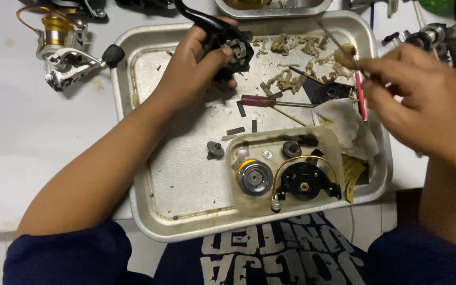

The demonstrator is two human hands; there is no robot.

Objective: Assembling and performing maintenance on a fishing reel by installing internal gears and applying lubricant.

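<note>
Nearest the person's lap: a clear plastic tub (pixel 333 145) sits in the lower right of a metal tray (pixel 149 211), holding a silver spool (pixel 255 177) and a black rotor with a gold bail wire (pixel 304 182). Just left of the tub, a small black gear (pixel 215 149) lies loose on the tray floor.

Mid-tray: a red-handled screwdriver (pixel 259 101), long axis left to right, beside a crumpled tissue (pixel 344 124).

Far edge: left hand (pixel 193 68) is wrapped tight around a black reel body (pixel 233 47), handle arm pointing up and away. Right hand (pixel 423 103) pinches a thin stick (pixel 339 42), tip aimed up-left toward the reel body, a short gap between. Something pale sits on the stick, possibly grease or a swab; blurred.

Off the tray, far left: a gold and silver spinning reel (pixel 62 50) on the white table (pixel 27 148).
</note>
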